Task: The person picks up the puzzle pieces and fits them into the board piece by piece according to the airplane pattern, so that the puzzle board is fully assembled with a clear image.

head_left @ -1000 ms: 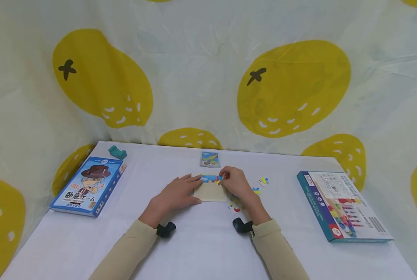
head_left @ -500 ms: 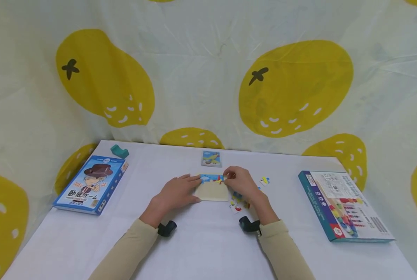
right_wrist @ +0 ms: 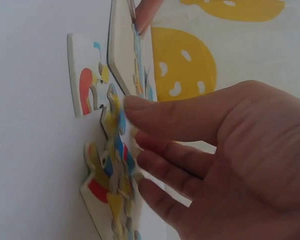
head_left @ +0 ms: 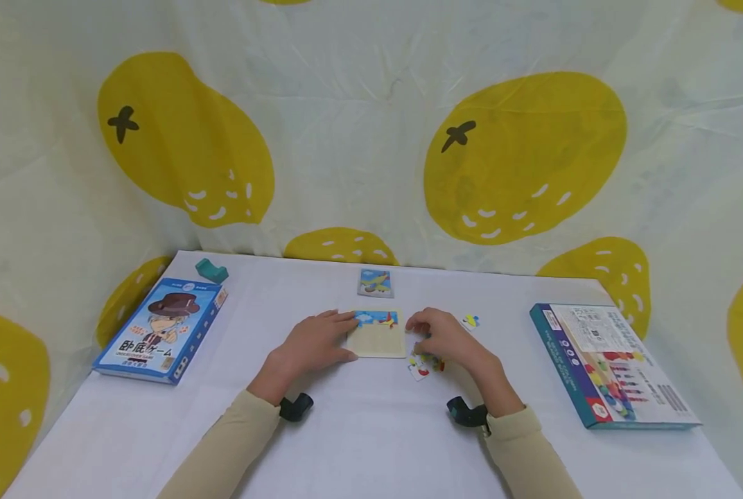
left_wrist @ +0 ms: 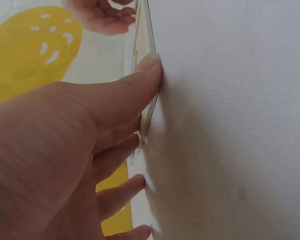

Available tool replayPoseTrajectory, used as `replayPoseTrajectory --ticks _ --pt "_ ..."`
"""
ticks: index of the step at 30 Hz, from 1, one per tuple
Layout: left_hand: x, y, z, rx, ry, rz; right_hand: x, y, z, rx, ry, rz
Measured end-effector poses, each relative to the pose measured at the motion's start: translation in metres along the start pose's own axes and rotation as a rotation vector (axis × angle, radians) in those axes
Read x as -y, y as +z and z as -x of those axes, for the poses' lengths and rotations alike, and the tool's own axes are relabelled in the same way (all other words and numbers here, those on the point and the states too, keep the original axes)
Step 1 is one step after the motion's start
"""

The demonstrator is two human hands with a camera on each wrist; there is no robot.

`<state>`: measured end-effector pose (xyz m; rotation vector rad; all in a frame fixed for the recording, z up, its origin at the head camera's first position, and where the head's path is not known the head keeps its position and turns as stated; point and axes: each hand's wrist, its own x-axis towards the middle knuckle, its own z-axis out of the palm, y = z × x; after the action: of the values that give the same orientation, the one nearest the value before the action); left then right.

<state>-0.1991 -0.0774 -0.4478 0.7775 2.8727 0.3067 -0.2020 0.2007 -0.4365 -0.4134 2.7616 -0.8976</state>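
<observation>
One white worktop carried the whole contest, flat box out right, blue box out left. Between them, two hands! The left hand lay with fingers spread, resting on the left side of the board, thumb at the near corner: steadying duty, by the look of it. The right hand hung low over the pile, thumb and fingertips apart, nothing seen between them; whether the thumb brushed a piece, I couldn't tell. The board sat midway, a strip of picture along its far edge, the rest bare. Behind it lay the card, and far left, the block. Down to the small stuff: the pile, jumbled just right of the board, and one stray piece beyond the right hand. So the step looked like choosing from the pile, and the next move called for a clean pinch on one piece, turned to match the strip.
</observation>
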Motion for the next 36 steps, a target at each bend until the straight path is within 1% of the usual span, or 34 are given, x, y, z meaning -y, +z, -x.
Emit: replayPoseTrajectory --ticks 4,8,11,16,20,23,31,36 --pt "0.001 0.001 0.0 -0.005 -0.001 -0.001 -0.003 -0.003 0.008 0.046 -0.011 0.029" --pt "0.001 0.001 0.0 -0.007 -0.004 0.014 -0.005 -0.002 0.012 0.052 -0.031 0.037" --pt "0.001 0.001 0.0 -0.004 -0.006 0.017 -0.005 0.0 0.013 0.041 -0.017 0.032" --pt "0.001 0.0 -0.001 0.0 -0.007 0.014 -0.001 0.003 0.014 0.036 0.036 -0.011" --pt "0.0 -0.001 0.0 0.006 -0.016 0.015 0.0 0.003 0.014 0.041 0.059 -0.067" --pt "0.0 -0.001 0.0 0.008 -0.022 0.02 -0.001 0.002 0.014 0.039 0.057 -0.093" --pt "0.0 -0.001 0.0 0.009 -0.027 0.031 -0.004 0.002 0.013 0.04 0.028 -0.121" --pt "-0.001 -0.001 0.001 0.008 -0.027 0.032 -0.002 0.003 0.012 0.007 0.014 -0.135"
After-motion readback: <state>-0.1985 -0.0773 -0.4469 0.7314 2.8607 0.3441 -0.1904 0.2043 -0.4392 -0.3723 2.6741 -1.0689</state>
